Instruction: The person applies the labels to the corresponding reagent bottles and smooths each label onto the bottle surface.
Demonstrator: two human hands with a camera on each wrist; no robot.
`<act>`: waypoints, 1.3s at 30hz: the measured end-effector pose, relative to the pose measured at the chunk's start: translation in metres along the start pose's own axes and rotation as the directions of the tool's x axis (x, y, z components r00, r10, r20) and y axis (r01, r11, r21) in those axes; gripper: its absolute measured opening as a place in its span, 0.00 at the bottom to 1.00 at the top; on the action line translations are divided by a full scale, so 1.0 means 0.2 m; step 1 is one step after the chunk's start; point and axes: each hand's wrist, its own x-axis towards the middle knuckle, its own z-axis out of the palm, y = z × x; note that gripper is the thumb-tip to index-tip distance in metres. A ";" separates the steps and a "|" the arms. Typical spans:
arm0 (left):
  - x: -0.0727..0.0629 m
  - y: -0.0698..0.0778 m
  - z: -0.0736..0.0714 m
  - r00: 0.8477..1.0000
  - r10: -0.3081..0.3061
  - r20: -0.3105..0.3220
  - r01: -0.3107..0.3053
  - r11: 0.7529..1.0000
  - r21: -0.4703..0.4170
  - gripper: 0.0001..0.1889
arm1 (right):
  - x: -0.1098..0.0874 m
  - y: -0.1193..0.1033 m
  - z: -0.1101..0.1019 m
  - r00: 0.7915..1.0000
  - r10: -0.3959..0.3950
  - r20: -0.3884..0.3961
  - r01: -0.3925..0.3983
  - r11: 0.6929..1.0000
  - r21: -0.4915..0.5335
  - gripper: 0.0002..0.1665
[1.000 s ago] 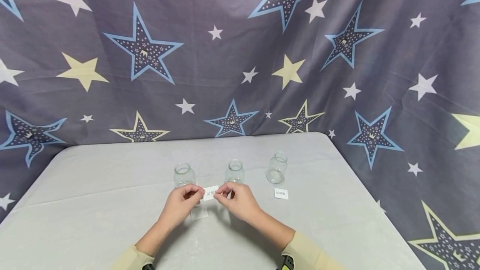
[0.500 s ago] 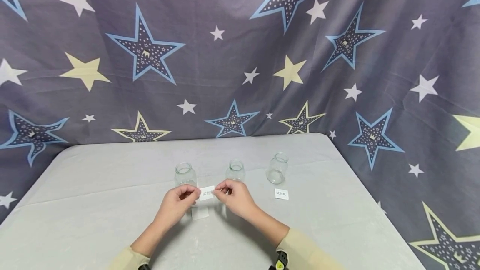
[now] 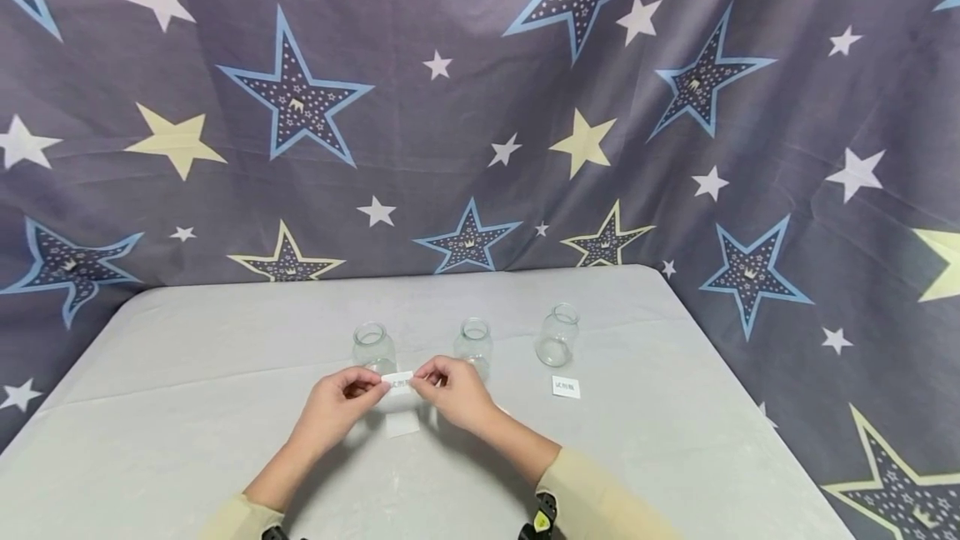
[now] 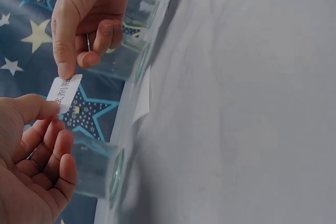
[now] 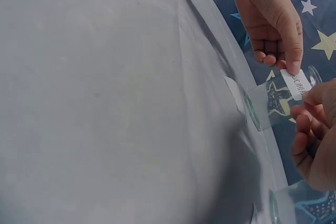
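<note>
A small white label (image 3: 400, 382) with printed dark characters is stretched between both hands above the table. My left hand (image 3: 334, 407) pinches its left end between thumb and forefinger. The opposite end is pinched by my right hand (image 3: 456, 395), seen also in the left wrist view. Just behind the label stands the left glass jar (image 3: 372, 346), mouth up and without a lid. The middle glass jar (image 3: 473, 343) is behind my right hand, which partly covers it. Beneath the label, a blank white paper piece (image 3: 402, 423) lies on the table.
A third glass jar (image 3: 558, 335) stands to the right on the grey-white table cover (image 3: 637, 457). In front of it lies another printed white label (image 3: 566, 387). A star-patterned curtain (image 3: 420, 148) borders the table behind and at the right.
Both hands have shifted left with the label, from between the left and middle jars to the front of the left jar. The jars have stayed in place.
</note>
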 end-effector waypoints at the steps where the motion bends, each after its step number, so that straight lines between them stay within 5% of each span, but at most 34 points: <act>1: 0.00 -0.01 -0.01 1.000 0.005 -0.003 -0.005 1.000 0.007 0.06 | 0.00 0.00 0.01 1.000 0.001 0.003 -0.001 1.000 -0.004 0.07; 18: 0.02 -0.05 -0.06 0.999 0.010 -0.040 -0.005 0.992 0.126 0.06 | 0.06 0.02 0.10 1.000 -0.015 -0.012 0.015 0.999 -0.035 0.07; 39: 0.05 -0.12 -0.08 0.996 0.049 -0.080 -0.034 0.985 0.171 0.05 | 0.10 0.04 0.17 0.997 -0.050 -0.055 0.045 0.995 -0.085 0.07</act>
